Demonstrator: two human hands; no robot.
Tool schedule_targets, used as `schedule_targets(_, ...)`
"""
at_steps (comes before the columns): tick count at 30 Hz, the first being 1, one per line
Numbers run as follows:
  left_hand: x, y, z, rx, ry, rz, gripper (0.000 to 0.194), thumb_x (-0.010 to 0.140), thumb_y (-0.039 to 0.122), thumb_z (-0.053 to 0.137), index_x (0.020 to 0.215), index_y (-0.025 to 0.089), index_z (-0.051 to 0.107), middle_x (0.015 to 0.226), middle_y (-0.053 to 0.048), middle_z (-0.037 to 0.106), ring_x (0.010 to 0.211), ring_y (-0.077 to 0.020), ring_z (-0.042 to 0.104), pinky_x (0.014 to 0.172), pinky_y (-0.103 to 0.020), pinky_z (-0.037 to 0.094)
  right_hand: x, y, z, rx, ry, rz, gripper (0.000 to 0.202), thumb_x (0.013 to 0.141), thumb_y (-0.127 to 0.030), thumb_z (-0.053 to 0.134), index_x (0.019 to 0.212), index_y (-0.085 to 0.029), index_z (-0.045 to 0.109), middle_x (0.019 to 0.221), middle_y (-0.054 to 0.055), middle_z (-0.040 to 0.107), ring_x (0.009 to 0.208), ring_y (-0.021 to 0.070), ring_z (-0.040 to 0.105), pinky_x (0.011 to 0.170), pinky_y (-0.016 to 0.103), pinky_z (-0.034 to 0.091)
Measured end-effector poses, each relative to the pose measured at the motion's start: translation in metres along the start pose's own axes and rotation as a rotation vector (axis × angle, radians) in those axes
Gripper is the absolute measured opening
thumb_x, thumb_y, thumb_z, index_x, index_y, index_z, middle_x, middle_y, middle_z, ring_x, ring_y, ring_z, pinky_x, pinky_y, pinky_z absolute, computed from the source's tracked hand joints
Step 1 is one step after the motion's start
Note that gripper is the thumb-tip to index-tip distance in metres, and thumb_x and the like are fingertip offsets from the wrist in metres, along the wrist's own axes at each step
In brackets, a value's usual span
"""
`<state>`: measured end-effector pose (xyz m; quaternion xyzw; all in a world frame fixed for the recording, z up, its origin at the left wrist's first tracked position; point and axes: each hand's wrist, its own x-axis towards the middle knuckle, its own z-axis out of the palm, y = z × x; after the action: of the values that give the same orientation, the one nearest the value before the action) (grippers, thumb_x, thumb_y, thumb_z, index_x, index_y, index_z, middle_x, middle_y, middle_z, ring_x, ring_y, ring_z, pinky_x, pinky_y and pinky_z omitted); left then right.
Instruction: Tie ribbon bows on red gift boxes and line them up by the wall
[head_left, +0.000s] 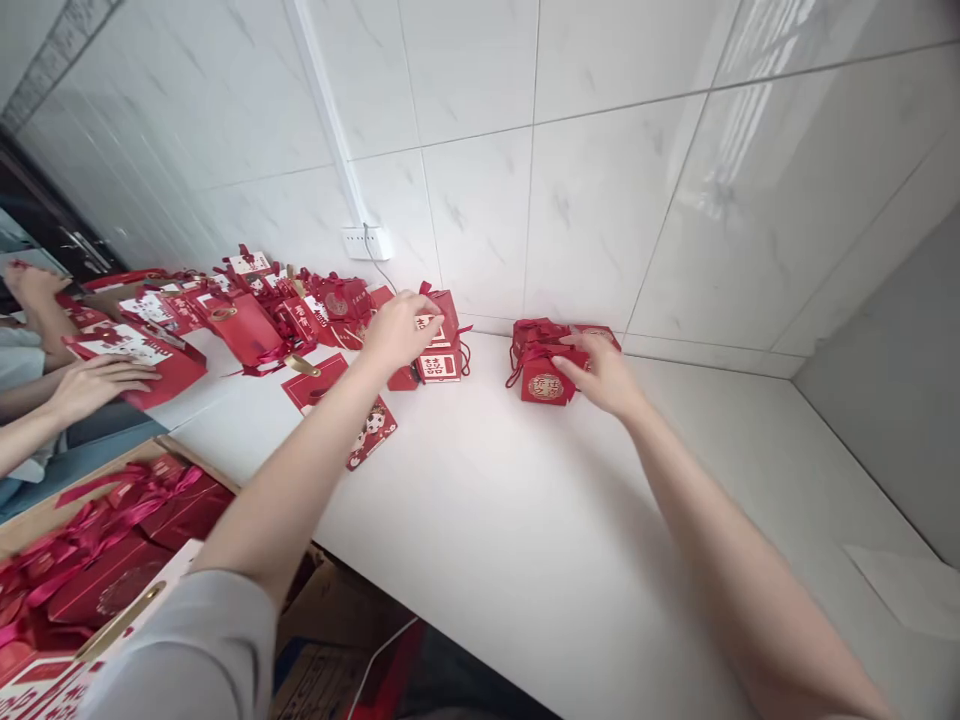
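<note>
Near the wall my left hand (405, 328) has its fingers curled over the upper box of a small stack. That upper red gift box (448, 312) rests on a red-and-white box (440, 365) marked with a double-happiness sign, with a cord loop at its side. Further right, my right hand (604, 375) has thumb and fingers around the top of a red gift box (546, 386) with a round gold emblem and dark red ribbon. More red boxes (532, 330) stand right behind it, partly hidden by the hand.
A red patterned bag (375, 430) lies flat under my left forearm. Many red boxes and bags (247, 325) crowd the table's left. A co-worker's hand (101, 388) rests on a red bag (176, 370). A carton (112, 540) of ribboned boxes stands lower left; a wall socket (366, 243) is behind.
</note>
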<state>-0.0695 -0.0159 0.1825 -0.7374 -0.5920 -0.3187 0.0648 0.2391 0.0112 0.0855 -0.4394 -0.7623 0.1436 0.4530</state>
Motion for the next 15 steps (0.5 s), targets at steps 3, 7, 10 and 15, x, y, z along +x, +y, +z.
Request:
schedule_targets(3,0.006,0.002,0.063,-0.506,0.047,-0.187,0.017,0.085,0.029,0.058,0.095,0.018,0.066,0.116,-0.01,0.061,0.118,-0.0245,0.051,0.109,-0.038,0.032,0.006,0.033,0.048,-0.064,-0.008,0.077,0.057,0.087,-0.05,0.058,0.135,-0.019,0.053,0.148,0.015,0.043,0.139,0.0357,0.035,0.11,0.058,0.032)
schedule_targets(7,-0.03,0.005,0.149,-0.694,-0.016,-0.321,0.032,0.087,0.043,0.055,0.109,0.02,0.061,0.123,-0.013,0.061,0.115,-0.0247,0.057,0.104,-0.04,0.039,0.0,0.045,0.076,-0.07,-0.002,0.134,0.06,0.089,-0.052,0.053,0.136,-0.015,0.051,0.151,0.017,0.038,0.144,0.0344,0.025,0.114,0.056,0.027)
schedule_targets(10,-0.058,0.002,0.187,-0.836,-0.055,-0.444,0.056,0.089,0.063,0.041,0.12,0.019,0.055,0.133,-0.019,0.055,0.123,-0.0281,0.054,0.098,-0.043,0.044,-0.015,0.038,0.073,-0.011,-0.045,-0.004,0.056,0.09,-0.052,0.052,0.135,-0.019,0.051,0.148,0.013,0.043,0.144,0.0308,0.025,0.116,0.052,0.025)
schedule_targets(15,-0.069,0.003,0.19,-1.035,-0.128,-0.5,0.072,0.088,0.074,0.024,0.127,0.021,0.052,0.137,-0.012,0.055,0.128,-0.0254,0.052,0.102,-0.038,0.044,-0.044,0.013,0.057,0.289,-0.028,0.035,0.05,0.094,-0.053,0.047,0.136,-0.026,0.042,0.14,0.01,0.049,0.128,0.025,0.048,0.104,0.044,0.043)
